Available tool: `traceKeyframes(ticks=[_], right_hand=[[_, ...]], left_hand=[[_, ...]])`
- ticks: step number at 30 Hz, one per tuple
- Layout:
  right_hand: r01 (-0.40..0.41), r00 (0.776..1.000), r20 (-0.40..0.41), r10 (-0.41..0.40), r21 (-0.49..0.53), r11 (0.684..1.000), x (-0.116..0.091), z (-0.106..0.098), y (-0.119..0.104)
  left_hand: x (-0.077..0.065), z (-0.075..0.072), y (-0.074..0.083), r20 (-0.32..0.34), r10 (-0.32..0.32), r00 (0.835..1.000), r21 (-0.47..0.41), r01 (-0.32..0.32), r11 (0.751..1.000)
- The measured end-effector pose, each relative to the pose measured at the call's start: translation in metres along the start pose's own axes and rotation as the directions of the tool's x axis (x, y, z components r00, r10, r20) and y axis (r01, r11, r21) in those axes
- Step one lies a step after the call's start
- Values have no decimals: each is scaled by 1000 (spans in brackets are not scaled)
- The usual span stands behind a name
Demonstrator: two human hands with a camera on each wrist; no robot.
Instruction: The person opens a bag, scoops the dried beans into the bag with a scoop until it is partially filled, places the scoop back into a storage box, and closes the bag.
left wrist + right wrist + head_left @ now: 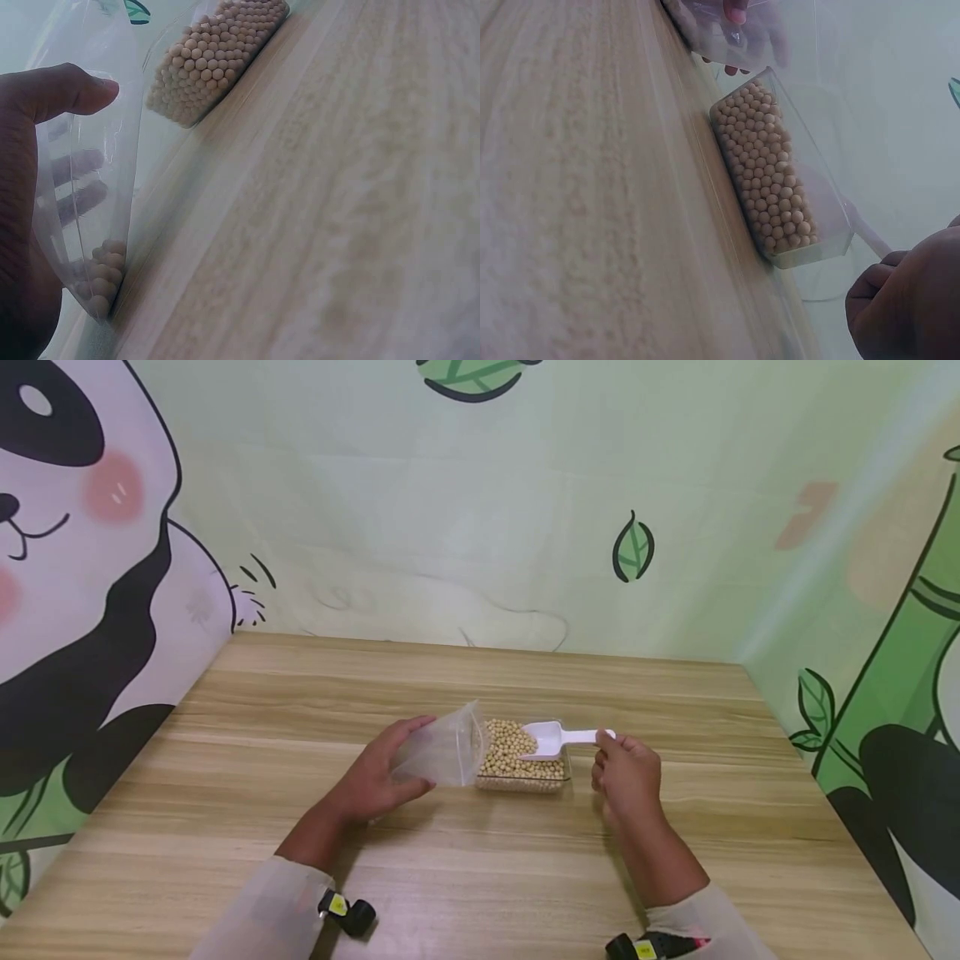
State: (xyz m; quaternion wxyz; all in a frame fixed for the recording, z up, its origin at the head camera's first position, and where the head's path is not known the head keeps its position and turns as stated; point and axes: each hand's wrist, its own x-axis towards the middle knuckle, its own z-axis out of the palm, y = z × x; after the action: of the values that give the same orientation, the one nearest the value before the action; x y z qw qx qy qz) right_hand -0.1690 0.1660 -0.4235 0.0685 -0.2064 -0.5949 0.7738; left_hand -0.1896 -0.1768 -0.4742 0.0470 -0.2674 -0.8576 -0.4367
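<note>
A clear rectangular container (832, 244) full of round tan soybeans (498, 760) stands on the table. My right hand (628, 777) grips the handle of a white scoop (551, 739), whose bowl tip is in the beans. At the container's left side, my left hand (382, 768) holds a clear plastic bag (442, 752) from around it, thumb on the near side. The bag's open mouth faces the container. In the left wrist view several soybeans (101, 277) lie in the bag's bottom corner, and the fingers show through the plastic.
The wood-grain table (480, 877) extends around the container on all sides. Behind it rises a pale green wall (480, 527) with leaf drawings, and panda pictures stand at the left and right. A small camera is strapped on each sleeve.
</note>
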Motion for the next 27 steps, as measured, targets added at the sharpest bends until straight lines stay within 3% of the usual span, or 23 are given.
traceKeyframes(ticks=[18,27], right_hand=[[-113,989,94,114,-12,993,4,-4,4],[-144,986,91,137,80,986,6,-6,2]], left_hand=[[0,-1,1,-6,18,1000,8,-18,1000],[0,-1,-1,-4,25,1000,-5,-25,1000]])
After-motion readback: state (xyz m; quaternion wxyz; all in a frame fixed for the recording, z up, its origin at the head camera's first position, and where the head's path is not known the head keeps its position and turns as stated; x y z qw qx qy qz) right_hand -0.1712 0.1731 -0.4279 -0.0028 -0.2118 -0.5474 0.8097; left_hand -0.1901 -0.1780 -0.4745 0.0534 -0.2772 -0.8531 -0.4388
